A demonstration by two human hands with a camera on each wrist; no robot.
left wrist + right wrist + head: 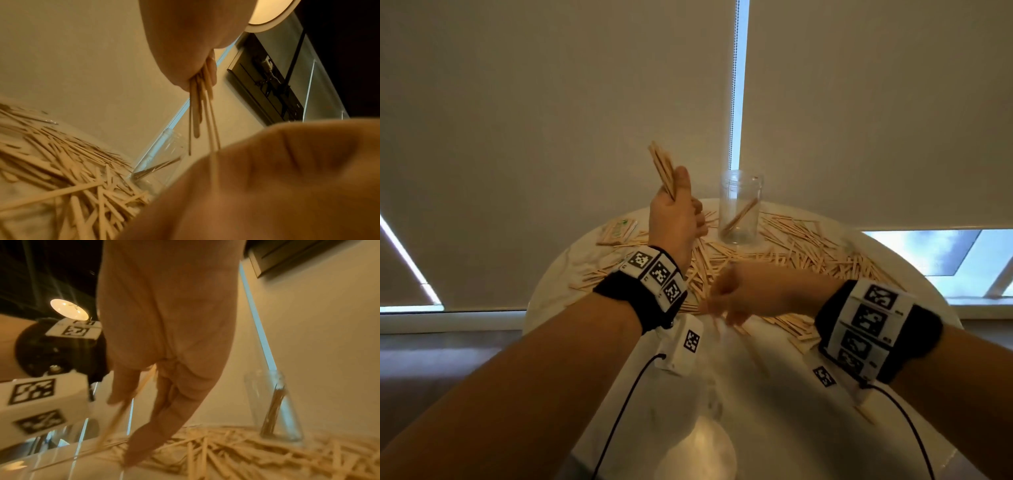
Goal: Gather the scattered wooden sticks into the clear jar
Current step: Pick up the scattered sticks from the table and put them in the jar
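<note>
Pale wooden sticks (784, 253) lie scattered across the far half of a round white table (756, 394). A clear jar (739, 207) stands upright at the table's far edge with a few sticks leaning inside. My left hand (678, 209) is raised left of the jar and grips a bundle of sticks (662, 168) that pokes up past the thumb; the bundle (200, 110) also shows in the left wrist view. My right hand (736, 298) hovers blurred over the near sticks, and a few thin sticks (123, 408) lie between its fingers.
A small flat packet (618, 230) lies at the table's far left among the sticks. Roller blinds cover the windows behind the table. Cables run from both wrist cameras over the table's near part.
</note>
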